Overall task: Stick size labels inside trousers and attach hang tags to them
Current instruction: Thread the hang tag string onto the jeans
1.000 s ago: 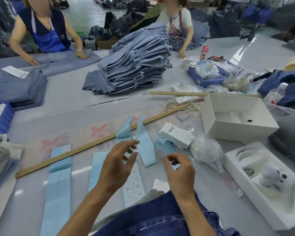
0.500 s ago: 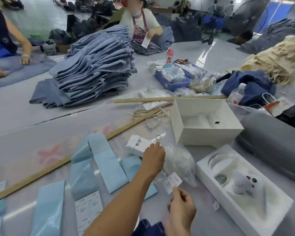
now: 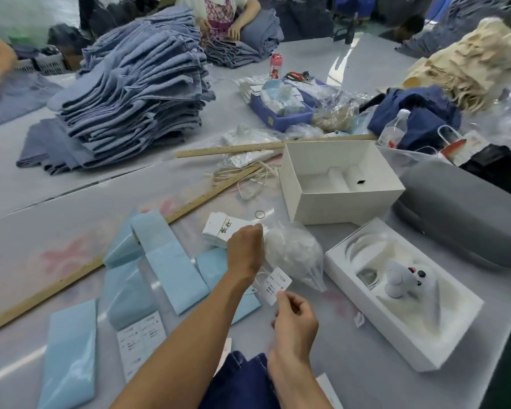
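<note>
Tagging underway: right hand pinches hang tag, left hand at eleven o'clock grasps tag stack, threading next.

We look across a long pale grey worktop with a seam running across it and faint pink flower prints. A bright glare of light lies on its far end. Beyond it we see a dim, cluttered workroom.

Open white box, wooden ruler
</note>
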{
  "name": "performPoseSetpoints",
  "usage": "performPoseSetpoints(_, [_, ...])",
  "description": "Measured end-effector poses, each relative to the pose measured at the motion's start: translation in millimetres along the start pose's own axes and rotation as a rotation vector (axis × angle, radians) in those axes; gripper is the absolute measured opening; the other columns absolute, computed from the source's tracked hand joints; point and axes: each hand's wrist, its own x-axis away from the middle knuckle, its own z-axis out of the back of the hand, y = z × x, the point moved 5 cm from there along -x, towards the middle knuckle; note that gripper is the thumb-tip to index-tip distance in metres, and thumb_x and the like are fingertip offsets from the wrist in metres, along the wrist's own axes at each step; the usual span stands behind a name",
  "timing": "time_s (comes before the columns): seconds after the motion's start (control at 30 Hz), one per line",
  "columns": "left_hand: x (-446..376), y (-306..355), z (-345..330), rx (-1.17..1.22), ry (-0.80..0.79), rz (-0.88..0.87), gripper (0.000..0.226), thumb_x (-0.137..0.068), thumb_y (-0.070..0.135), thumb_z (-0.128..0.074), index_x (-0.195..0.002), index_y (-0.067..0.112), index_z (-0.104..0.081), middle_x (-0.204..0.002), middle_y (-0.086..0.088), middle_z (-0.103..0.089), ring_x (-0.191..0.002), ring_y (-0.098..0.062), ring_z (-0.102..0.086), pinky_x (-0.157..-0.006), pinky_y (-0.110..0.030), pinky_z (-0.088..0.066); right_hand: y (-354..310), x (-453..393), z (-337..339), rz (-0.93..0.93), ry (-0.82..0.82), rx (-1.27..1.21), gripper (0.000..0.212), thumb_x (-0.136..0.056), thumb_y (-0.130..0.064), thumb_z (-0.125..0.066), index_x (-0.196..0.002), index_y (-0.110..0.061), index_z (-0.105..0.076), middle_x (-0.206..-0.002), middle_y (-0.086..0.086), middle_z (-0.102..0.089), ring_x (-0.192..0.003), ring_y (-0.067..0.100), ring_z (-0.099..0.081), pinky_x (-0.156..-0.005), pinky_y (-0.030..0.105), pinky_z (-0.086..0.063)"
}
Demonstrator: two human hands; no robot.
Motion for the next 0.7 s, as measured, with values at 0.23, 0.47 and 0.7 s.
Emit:
performPoseSetpoints(0.23, [1,-31,1,0.381,0.020,0.270,0.007,-0.090,0.012,-0.068,-0.096,0.010,-0.072,-0.097,-0.005,-0.074,-0.096,-0.026,-0.068,-0.072,-0.029,-0.044,-2,3,2,-0.011,-0.023,0.006,0.006,-0.094,-0.011,-0.069,-0.090,-0.015,-0.071,-0.085,0.006,-0.067,-0.079,0.018,-0.058,-0.083,0.038,-0.055])
performPoseSetpoints(0.47, [17,-8,-9,-0.100,-0.101,-0.112,0.021,-0.100,0.028,-0.056,-0.088,0.012,-0.062,-0.099,-0.005,-0.066,-0.100,-0.028,-0.061,-0.063,-0.035,-0.037,-1,3,1,-0.021,-0.041,-0.020,0.005,-0.094,-0.009,-0.068,-0.090,-0.012,-0.070,-0.082,0.005,-0.065,-0.074,0.017,-0.055,-0.072,0.030,-0.050])
performPoseSetpoints(0.7, [11,-2,4,-0.126,-0.036,-0.025,0.016,-0.096,0.009,-0.051,-0.085,0.006,-0.062,-0.092,-0.017,-0.070,-0.081,-0.037,-0.064,-0.062,-0.037,-0.033,-2,5,0,-0.018,-0.064,0.004,0.003,-0.095,-0.011,-0.068,-0.093,-0.013,-0.070,-0.089,0.009,-0.067,-0.082,0.019,-0.058,-0.072,0.029,-0.052])
